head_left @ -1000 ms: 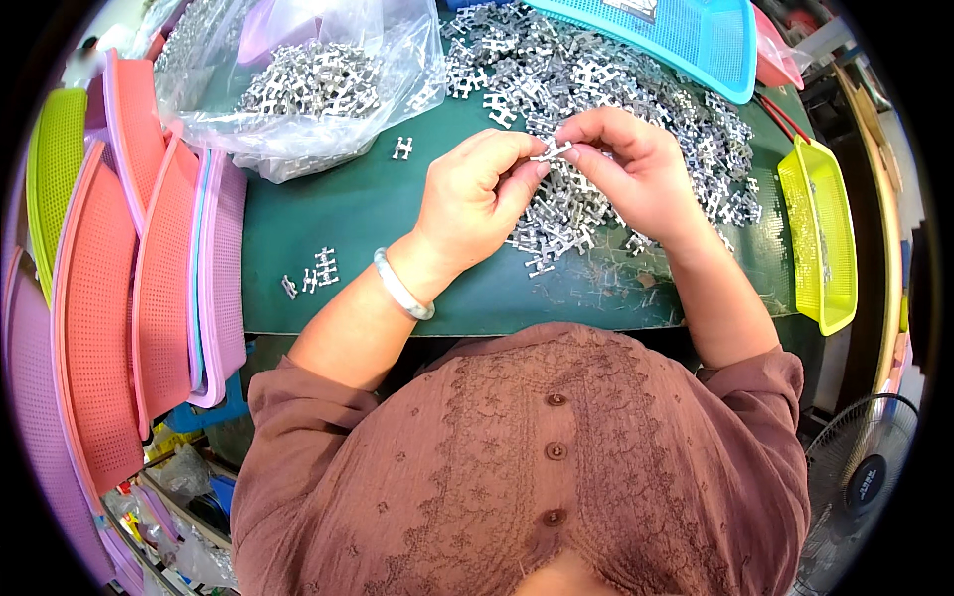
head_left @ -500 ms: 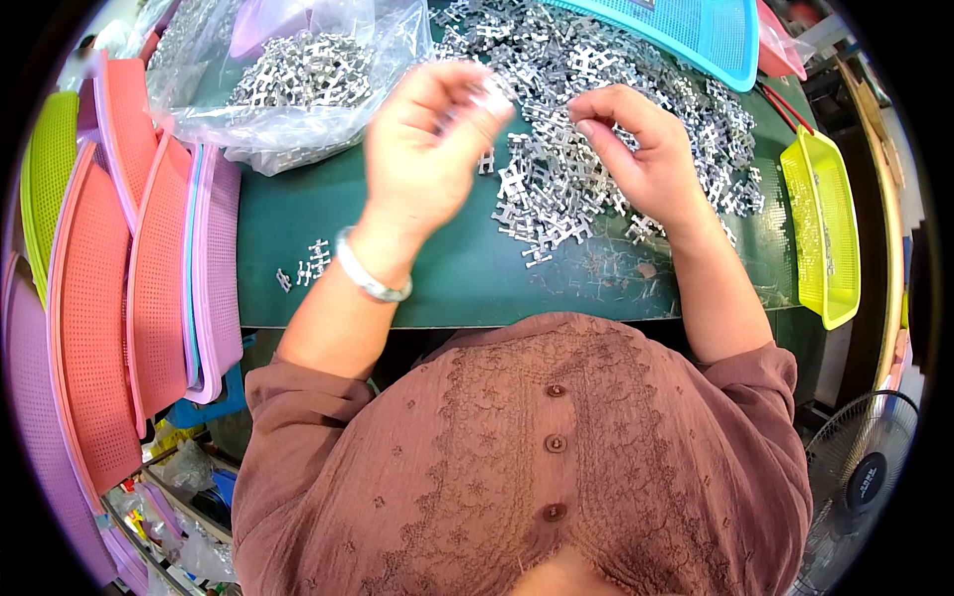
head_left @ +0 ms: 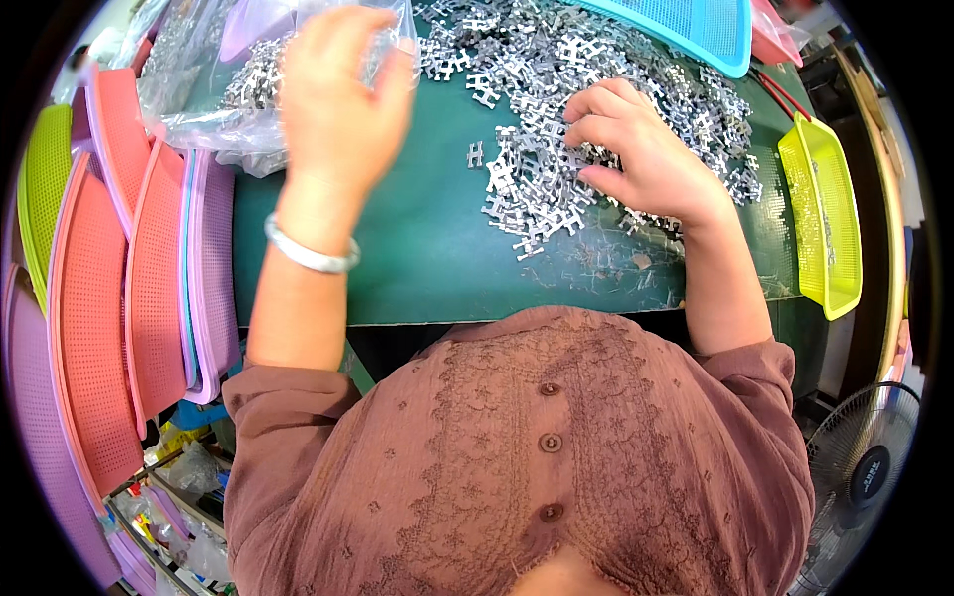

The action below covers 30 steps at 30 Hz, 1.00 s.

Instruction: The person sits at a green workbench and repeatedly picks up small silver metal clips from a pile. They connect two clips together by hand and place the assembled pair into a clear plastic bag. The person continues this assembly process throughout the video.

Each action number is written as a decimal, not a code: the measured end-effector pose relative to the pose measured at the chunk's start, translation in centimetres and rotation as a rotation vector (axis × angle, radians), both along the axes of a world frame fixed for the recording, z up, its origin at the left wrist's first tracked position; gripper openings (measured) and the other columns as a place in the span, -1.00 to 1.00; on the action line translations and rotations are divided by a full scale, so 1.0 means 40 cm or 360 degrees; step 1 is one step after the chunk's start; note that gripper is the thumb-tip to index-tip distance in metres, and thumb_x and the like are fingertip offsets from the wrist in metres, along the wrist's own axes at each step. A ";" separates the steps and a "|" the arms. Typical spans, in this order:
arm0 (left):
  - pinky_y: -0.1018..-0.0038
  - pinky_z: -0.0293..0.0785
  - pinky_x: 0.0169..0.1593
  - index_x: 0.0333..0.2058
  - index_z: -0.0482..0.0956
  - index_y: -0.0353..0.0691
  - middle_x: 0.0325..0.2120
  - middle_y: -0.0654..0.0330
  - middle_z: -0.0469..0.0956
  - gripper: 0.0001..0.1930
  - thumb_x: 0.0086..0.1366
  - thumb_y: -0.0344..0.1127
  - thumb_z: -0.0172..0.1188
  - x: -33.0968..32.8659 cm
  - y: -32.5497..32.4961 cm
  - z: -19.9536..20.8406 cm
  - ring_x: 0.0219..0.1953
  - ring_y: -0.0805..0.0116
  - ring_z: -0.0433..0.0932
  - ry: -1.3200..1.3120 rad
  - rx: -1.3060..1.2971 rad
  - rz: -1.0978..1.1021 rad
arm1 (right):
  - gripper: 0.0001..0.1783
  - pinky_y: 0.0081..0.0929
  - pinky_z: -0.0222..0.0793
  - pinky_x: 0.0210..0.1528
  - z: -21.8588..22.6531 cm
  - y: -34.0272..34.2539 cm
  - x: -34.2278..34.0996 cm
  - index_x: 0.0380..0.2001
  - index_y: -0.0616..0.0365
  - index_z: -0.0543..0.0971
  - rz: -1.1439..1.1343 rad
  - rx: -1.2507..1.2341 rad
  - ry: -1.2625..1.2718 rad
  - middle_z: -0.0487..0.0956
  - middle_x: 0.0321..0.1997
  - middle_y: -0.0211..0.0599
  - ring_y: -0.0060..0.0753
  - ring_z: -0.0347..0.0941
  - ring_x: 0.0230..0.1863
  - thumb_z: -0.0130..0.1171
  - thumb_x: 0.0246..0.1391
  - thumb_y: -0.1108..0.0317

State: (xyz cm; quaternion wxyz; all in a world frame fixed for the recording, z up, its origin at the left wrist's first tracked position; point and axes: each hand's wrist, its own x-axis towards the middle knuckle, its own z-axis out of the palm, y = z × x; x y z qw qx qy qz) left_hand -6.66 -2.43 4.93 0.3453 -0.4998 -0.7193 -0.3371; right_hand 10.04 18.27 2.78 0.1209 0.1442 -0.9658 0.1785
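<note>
My left hand [head_left: 338, 109] is raised and blurred over the mouth of a clear plastic bag [head_left: 204, 114] that holds small silver metal pieces, at the upper left of the green mat [head_left: 417, 258]. Its palm faces away, so whatever is in its fingers is hidden. A silver bracelet [head_left: 308, 256] circles that wrist. My right hand [head_left: 641, 149] lies on a big heap of the same cross-shaped metal pieces [head_left: 542, 60], fingers bent and spread, tips touching the pieces. One loose piece [head_left: 475, 154] lies between the hands.
Pink, purple and green mesh trays [head_left: 99, 298] stand stacked along the left. A blue tray [head_left: 696, 25] sits at the back and a yellow-green tray [head_left: 820, 214] at the right edge. A fan [head_left: 860, 477] stands lower right.
Both hands were joined on one piece over the heap. My left hand has since swung up and left to the plastic bag. My right hand dropped onto the heap and stayed.
</note>
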 end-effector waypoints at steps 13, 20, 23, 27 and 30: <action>0.62 0.42 -0.32 -0.20 0.47 -0.31 -0.38 0.23 0.51 -0.80 0.17 -0.45 0.05 0.155 0.096 -0.125 -0.39 0.52 0.47 -0.1949 -0.0293 -0.0912 | -0.92 -0.46 0.24 -0.16 -0.007 0.011 -0.009 -0.51 0.30 0.46 -0.0028 -0.0619 -0.0054 0.48 -0.35 -0.27 -0.35 0.35 -0.26 0.08 -0.07 0.48; 0.59 0.47 -0.35 -0.23 0.46 -0.33 -0.44 0.19 0.53 -0.83 0.22 -0.42 0.00 0.155 0.087 -0.109 -0.44 0.50 0.51 -0.2682 -0.0105 -0.1105 | -0.91 -0.49 0.24 -0.14 -0.006 -0.003 -0.010 -0.46 0.29 0.47 -0.0040 -0.0803 -0.0121 0.48 -0.34 -0.31 -0.41 0.35 -0.22 0.05 -0.04 0.47; 0.57 0.49 -0.35 -0.25 0.46 -0.33 -0.45 0.18 0.54 -0.84 0.22 -0.42 0.00 0.150 0.081 -0.109 -0.45 0.46 0.52 -0.2722 -0.0039 -0.1095 | -0.91 -0.44 0.25 -0.17 -0.016 -0.001 -0.011 -0.47 0.25 0.48 -0.0131 -0.0912 -0.0047 0.47 -0.41 -0.29 -0.30 0.36 -0.28 0.07 -0.08 0.45; 0.54 0.51 -0.33 -0.29 0.46 -0.33 -0.44 0.16 0.54 -0.86 0.20 -0.43 0.00 0.137 0.075 -0.115 -0.43 0.43 0.54 -0.2872 0.0162 -0.1139 | -0.89 -0.37 0.26 -0.18 -0.011 0.019 -0.012 -0.46 0.21 0.49 0.0021 -0.0447 0.0151 0.46 -0.45 -0.27 -0.19 0.35 -0.31 0.10 -0.16 0.47; 0.49 0.51 -0.23 -0.29 0.42 -0.34 -0.37 0.07 0.52 -0.85 0.21 -0.44 -0.08 0.126 0.073 -0.114 -0.36 0.34 0.54 -0.2992 0.0258 -0.1215 | -0.84 -0.35 0.22 -0.14 -0.005 0.009 -0.007 -0.47 0.18 0.50 0.0160 -0.0345 0.0048 0.45 -0.40 -0.30 -0.19 0.32 -0.24 0.15 -0.27 0.49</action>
